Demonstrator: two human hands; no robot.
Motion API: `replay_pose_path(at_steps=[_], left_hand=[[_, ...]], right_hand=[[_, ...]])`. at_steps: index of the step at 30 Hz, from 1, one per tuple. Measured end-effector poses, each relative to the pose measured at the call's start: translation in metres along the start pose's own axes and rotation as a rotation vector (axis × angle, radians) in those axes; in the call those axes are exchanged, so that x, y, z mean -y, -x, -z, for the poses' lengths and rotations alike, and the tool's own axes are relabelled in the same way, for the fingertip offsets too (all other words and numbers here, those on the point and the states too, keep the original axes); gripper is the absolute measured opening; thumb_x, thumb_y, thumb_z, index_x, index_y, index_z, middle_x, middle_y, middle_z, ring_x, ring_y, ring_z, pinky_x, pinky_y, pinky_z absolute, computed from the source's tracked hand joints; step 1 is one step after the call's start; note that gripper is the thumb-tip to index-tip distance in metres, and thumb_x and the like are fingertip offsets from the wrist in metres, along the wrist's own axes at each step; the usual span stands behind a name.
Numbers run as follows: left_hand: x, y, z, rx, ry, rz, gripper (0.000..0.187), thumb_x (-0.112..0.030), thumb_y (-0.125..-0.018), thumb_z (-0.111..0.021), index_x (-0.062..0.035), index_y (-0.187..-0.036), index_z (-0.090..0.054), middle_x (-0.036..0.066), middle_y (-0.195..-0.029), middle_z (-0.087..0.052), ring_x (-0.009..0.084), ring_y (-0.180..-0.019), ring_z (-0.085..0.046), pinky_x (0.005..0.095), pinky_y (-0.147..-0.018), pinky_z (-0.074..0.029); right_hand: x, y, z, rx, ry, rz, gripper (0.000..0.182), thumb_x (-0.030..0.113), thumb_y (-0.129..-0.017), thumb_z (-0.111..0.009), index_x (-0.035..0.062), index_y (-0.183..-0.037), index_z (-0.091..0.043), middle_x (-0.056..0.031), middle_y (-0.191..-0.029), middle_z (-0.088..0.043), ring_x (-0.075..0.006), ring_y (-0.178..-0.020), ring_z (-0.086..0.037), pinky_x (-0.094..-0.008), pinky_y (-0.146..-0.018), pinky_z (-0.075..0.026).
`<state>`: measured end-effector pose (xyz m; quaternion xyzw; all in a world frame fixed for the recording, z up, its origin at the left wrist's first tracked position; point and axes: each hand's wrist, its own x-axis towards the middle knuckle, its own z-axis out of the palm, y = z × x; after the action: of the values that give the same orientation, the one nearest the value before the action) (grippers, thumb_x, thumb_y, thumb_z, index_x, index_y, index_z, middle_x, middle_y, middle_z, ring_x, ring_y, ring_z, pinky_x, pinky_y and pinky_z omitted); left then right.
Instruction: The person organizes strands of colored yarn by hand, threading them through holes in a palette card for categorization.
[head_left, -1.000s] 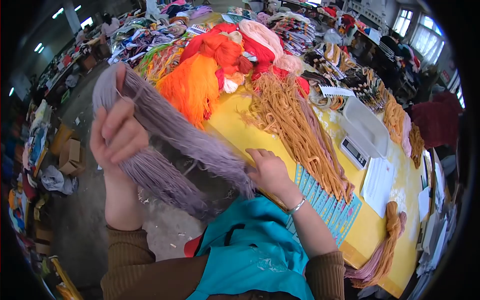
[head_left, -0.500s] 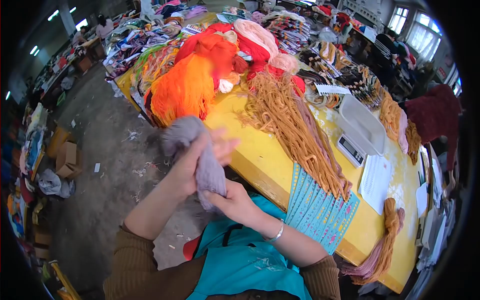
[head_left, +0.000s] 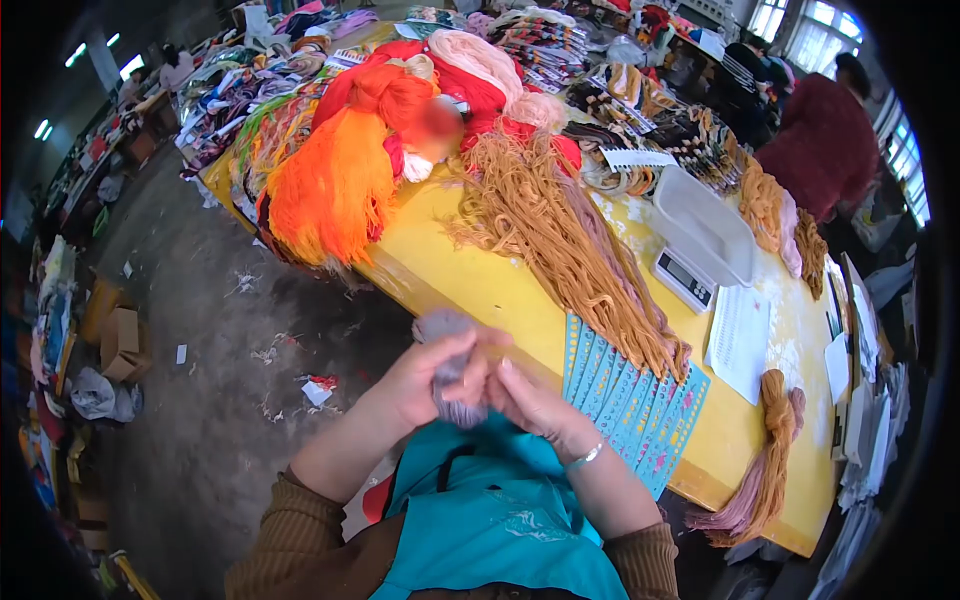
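Note:
Just in front of the teal apron, my left hand (head_left: pixel 418 388) is wrapped round a grey-purple skein of yarn (head_left: pixel 462 412). The skein is bunched, with one end showing above the hand and the other below. My right hand (head_left: pixel 530 402), with a silver bracelet at its wrist, is closed beside the skein, its fingertips meeting the left fingers. Blur hides what the right fingers pinch. Close by on the yellow table (head_left: pixel 450 285) lie long golden-brown yarn hanks (head_left: pixel 570 255) over light-blue punched cards (head_left: pixel 625 405).
Orange yarn (head_left: pixel 330 190) and red and pink bundles are heaped at the table's far left. A digital scale (head_left: pixel 685 278) with a white tray (head_left: pixel 705 225) stands to the right, near a paper sheet (head_left: pixel 740 340). A brown-and-pink hank (head_left: pixel 768 450) hangs over the front edge. A person (head_left: pixel 820 140) in dark red is behind.
Both hands and the skein have moved right, towards the table edge. The skein, stretched out before, is now bunched in my left hand. The person in dark red stands more upright.

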<state>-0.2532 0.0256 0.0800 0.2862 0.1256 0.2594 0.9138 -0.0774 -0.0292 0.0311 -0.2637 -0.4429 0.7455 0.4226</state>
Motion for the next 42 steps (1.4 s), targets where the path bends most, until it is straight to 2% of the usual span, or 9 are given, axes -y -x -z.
replay_pose_path(at_steps=[2, 5, 11, 13, 14, 18, 21, 27, 42], left_hand=[[0.004, 0.003, -0.015, -0.026, 0.011, 0.086, 0.039, -0.033, -0.1, -0.042, -0.0027, -0.12, -0.057, -0.002, -0.056, -0.045, 0.007, -0.042, -0.038, 0.0235, -0.048, -0.032], [0.01, 0.006, -0.003, 0.096, -0.03, 0.116, 0.036, -0.034, -0.1, -0.044, -0.0028, -0.11, -0.058, -0.001, -0.056, -0.047, 0.0071, -0.042, -0.039, 0.0237, -0.048, -0.032], [0.024, 0.022, -0.002, -0.317, 0.025, -0.136, 0.036, -0.028, -0.092, -0.058, -0.0052, -0.119, -0.051, 0.01, -0.083, -0.061, 0.0154, -0.054, -0.057, 0.0267, -0.054, -0.047], [0.023, 0.024, 0.009, -0.332, -0.048, -0.151, 0.041, -0.028, -0.091, -0.059, -0.0043, -0.123, -0.049, 0.013, -0.089, -0.064, 0.017, -0.057, -0.061, 0.0275, -0.056, -0.049], [0.022, 0.025, 0.015, -0.18, -0.083, -0.006, 0.045, -0.029, -0.091, -0.059, -0.0041, -0.127, -0.048, 0.015, -0.093, -0.065, 0.018, -0.06, -0.063, 0.0279, -0.058, -0.051], [0.005, 0.01, 0.009, 0.113, -0.267, 0.136, 0.058, -0.043, -0.096, -0.048, 0.0004, -0.133, -0.047, 0.019, -0.092, -0.067, 0.0205, -0.066, -0.065, 0.0306, -0.06, -0.051], [0.003, -0.022, -0.004, -0.156, -0.198, -0.106, 0.054, -0.035, -0.101, -0.038, 0.0053, -0.137, -0.044, 0.019, -0.128, -0.058, 0.0256, -0.121, -0.054, 0.0399, -0.1, -0.043], [0.017, -0.052, -0.001, -0.073, -0.093, -0.123, 0.053, -0.034, -0.101, -0.038, 0.0025, -0.14, -0.042, 0.013, -0.146, -0.042, 0.0229, -0.136, -0.038, 0.0385, -0.11, -0.031], [0.045, -0.062, -0.007, 0.011, -0.112, -0.002, 0.05, -0.032, -0.099, -0.042, 0.0045, -0.133, -0.05, 0.012, -0.127, -0.058, 0.0183, -0.115, -0.055, 0.0333, -0.099, -0.043]], right_hand=[[-0.001, -0.004, 0.001, 0.152, -0.109, -0.167, 0.097, 0.08, -0.081, -0.037, -0.0008, -0.133, -0.048, -0.0192, -0.132, -0.053, -0.0296, -0.124, -0.05, -0.0436, -0.105, -0.039], [0.004, -0.027, -0.021, 0.103, -0.346, 0.06, 0.107, 0.086, -0.074, -0.037, -0.0004, -0.138, -0.042, -0.0195, -0.134, -0.052, -0.0303, -0.122, -0.053, -0.0433, -0.104, -0.041], [0.043, -0.049, -0.018, -0.034, -0.396, 0.217, 0.083, 0.063, -0.086, -0.056, -0.0013, -0.137, -0.041, -0.0172, -0.132, -0.053, -0.0261, -0.111, -0.059, -0.0368, -0.096, -0.048], [0.057, -0.045, -0.021, -0.185, -0.011, 0.026, 0.069, 0.053, -0.092, -0.054, -0.0012, -0.134, -0.045, -0.0158, -0.126, -0.057, -0.0232, -0.109, -0.06, -0.0327, -0.091, -0.05], [0.059, -0.044, -0.025, -0.303, 0.063, -0.062, 0.05, 0.043, -0.097, -0.053, -0.0015, -0.118, -0.058, -0.009, -0.097, -0.067, -0.0158, -0.086, -0.064, -0.027, -0.076, -0.052], [0.066, -0.034, -0.003, -0.293, 0.413, -0.091, 0.05, 0.045, -0.098, -0.051, -0.0026, -0.095, -0.066, -0.0022, -0.066, -0.063, -0.0124, -0.06, -0.056, -0.0287, -0.057, -0.046], [0.059, -0.017, 0.033, -0.66, 0.927, 0.018, 0.04, 0.036, -0.096, -0.057, -0.0026, -0.089, -0.066, -0.0019, -0.072, -0.065, -0.0132, -0.06, -0.056, -0.0272, -0.057, -0.046], [0.065, 0.019, 0.006, -0.699, 0.288, 0.201, 0.01, 0.006, -0.088, -0.067, -0.0005, -0.095, -0.065, -0.0018, -0.082, -0.066, -0.0058, -0.066, -0.058, -0.0196, -0.057, -0.045], [0.034, 0.05, 0.006, -0.747, -0.266, 0.216, 0.002, 0.007, -0.091, -0.059, 0.0058, -0.091, -0.058, -0.0065, -0.075, -0.068, -0.0081, -0.051, -0.055, -0.0187, -0.042, -0.037]])
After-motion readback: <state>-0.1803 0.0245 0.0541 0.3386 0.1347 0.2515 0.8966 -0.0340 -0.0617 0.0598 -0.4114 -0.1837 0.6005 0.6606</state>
